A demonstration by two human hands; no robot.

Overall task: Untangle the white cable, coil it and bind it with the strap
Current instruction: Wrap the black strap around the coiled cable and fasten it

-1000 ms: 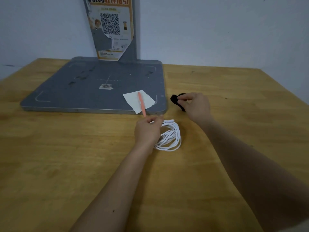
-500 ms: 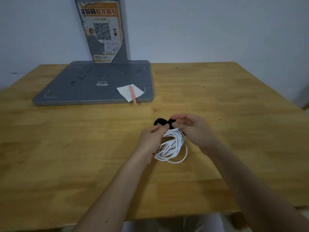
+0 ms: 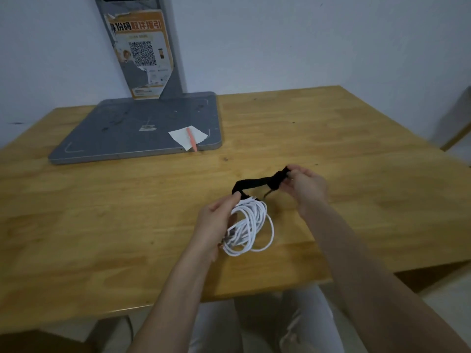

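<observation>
A pale wall backs your wooden table [image 3: 102,225], which runs from the far wall to the near edge above your lap.

From the head camera, your left hand [image 3: 216,222] grips the white cable [image 3: 251,225], already gathered into a loose coil; your fingers curl round one side of the bundle, and the free loops hang to the right of that grip, just above the tabletop. Your thumb and forefinger also pinch one end of the black strap [image 3: 257,183] at the top of the coil. From that pinch the strap runs up and to the right, stretched nearly straight, to your right hand [image 3: 307,188], whose fingertips pinch its bunched far end. The frame is a little blurred there, so whether the strap passes under the coil is hard to tell.

Well beyond both grips, up and to the left, a grey stand base [image 3: 122,133] lies flat on the table, with a white paper slip [image 3: 182,137] and a pink pen [image 3: 191,138] across its near right corner. Its upright post carries an orange poster [image 3: 142,54] with a QR code.
</observation>
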